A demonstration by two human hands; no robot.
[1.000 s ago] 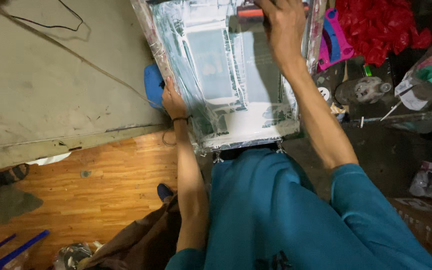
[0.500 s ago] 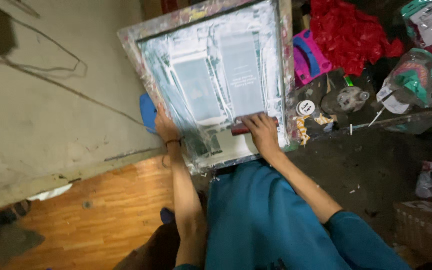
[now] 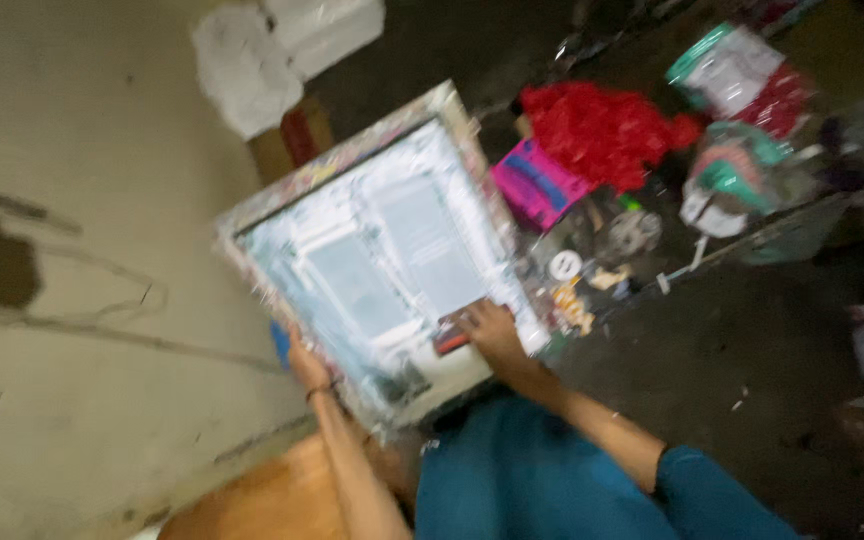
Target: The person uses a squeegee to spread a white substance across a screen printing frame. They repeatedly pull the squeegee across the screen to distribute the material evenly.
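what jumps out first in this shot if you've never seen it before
The big framed printing screen fills the middle, tilted, with the left hand gripping its lower left edge and the right hand pressing a small tool, too blurred to identify, near its lower right corner. Just right of it, a bright red heap and a pink and blue item stand out among dark clutter.

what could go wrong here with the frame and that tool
1. The left hand grips only the frame edge, so the frame may shift or tilt under pressure.
2. The right hand presses a red-handled tool near the frame's lower corner; it might slip off.
3. Clutter sits close beside the frame and could get knocked.
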